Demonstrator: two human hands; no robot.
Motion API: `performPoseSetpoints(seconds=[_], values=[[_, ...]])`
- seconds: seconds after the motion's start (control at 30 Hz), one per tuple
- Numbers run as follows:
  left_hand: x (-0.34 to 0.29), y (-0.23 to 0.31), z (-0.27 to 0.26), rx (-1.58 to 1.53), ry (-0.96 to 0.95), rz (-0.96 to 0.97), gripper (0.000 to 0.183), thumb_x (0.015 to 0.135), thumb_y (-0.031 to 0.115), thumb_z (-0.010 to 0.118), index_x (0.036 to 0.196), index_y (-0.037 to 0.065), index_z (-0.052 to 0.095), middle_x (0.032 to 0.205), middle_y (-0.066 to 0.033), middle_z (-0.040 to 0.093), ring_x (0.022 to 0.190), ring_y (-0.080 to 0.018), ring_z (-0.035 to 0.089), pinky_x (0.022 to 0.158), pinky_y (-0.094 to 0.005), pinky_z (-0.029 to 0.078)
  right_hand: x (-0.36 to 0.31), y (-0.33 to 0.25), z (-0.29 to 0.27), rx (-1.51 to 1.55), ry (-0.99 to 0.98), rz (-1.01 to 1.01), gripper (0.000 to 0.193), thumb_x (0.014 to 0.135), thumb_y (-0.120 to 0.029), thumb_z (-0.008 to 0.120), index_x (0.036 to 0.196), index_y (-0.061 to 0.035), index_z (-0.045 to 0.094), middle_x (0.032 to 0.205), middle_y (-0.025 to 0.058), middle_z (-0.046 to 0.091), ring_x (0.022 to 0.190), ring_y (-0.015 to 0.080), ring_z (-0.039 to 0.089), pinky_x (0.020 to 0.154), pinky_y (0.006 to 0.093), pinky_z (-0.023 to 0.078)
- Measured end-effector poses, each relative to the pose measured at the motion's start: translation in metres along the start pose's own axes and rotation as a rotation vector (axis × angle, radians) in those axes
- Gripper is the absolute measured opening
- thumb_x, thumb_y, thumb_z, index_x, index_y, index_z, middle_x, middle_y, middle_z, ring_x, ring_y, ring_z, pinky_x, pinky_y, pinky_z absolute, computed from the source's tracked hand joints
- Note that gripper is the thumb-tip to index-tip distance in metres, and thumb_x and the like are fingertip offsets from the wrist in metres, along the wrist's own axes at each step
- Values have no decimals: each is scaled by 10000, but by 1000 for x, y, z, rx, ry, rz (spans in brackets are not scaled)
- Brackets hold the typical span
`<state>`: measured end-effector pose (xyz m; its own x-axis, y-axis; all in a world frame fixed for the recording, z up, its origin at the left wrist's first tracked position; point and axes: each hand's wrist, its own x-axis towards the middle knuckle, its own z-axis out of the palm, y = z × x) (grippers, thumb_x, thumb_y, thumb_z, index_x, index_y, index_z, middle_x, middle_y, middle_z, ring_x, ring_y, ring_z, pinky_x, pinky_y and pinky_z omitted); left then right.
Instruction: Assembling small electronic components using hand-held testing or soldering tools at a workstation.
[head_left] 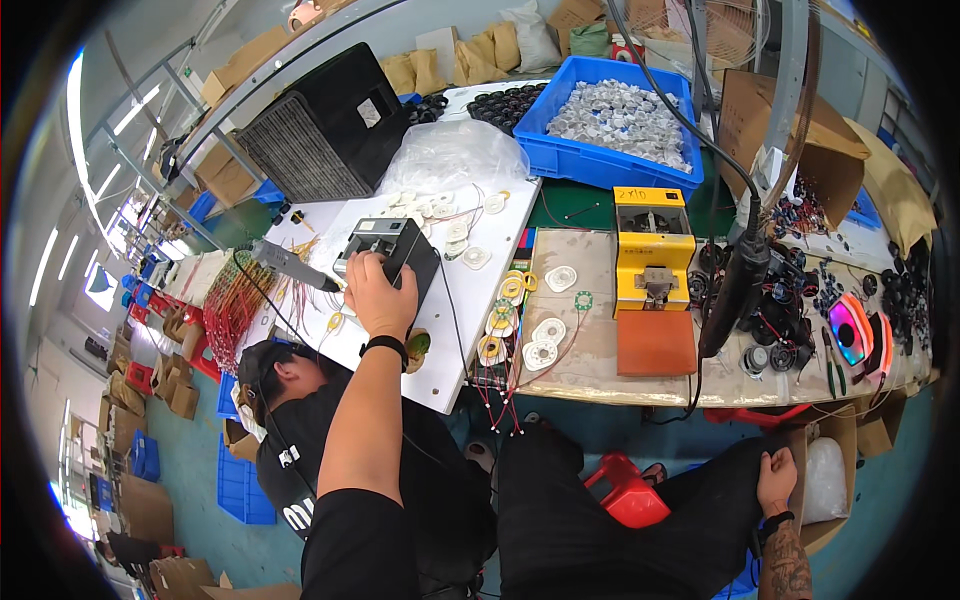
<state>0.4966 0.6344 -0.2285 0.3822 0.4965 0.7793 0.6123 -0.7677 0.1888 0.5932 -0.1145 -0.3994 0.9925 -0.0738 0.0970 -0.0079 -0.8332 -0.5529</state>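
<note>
The left hand [382, 297] is laid over the front of a small black-and-grey machine [422, 254], which is set on the white counter [438, 372]; whether its grip is closed on anything beneath the fingers cannot be told. The right hand [777, 481] is rested on the thigh, its fingers curled in and closed. A grey tool [285, 263] is seen just left of the machine. White discs [456, 240] are scattered behind and beside it. Farther right, a yellow machine [653, 243] is placed behind an orange-brown block [655, 344].
</note>
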Motion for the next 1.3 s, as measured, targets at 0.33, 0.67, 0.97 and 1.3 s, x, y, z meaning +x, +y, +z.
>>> performPoseSetpoints(seconds=[0.33,0.67,0.97,1.3], values=[[2,-2,1,-20,16,22,360,828,231,768,1097,78,585,1289,-136,623,1393,-379,496,1079,-563,403,1,1,2,-4,6,-3,318,939,-174,731,773,-51,490,585,70,455,515,196,428,534,387,363],[2,1,-2,-48,30,42,352,814,206,771,1080,71,585,1230,-132,632,1366,-401,512,1067,-546,428,1,6,2,-16,0,11,323,944,-185,729,769,-50,493,616,68,479,551,186,462,559,380,393],[2,-2,1,-55,-13,14,346,831,231,756,1105,91,597,1303,-100,601,1429,-361,459,1068,-553,410,-1,1,0,2,5,4,322,941,-182,737,781,-51,490,607,60,460,538,188,439,558,374,381],[2,-2,1,-50,-30,1,341,835,230,748,1108,92,597,1313,-102,600,1438,-361,451,1078,-550,404,0,1,1,-18,-5,27,315,937,-174,738,782,-52,493,602,54,461,528,179,432,545,375,371]])
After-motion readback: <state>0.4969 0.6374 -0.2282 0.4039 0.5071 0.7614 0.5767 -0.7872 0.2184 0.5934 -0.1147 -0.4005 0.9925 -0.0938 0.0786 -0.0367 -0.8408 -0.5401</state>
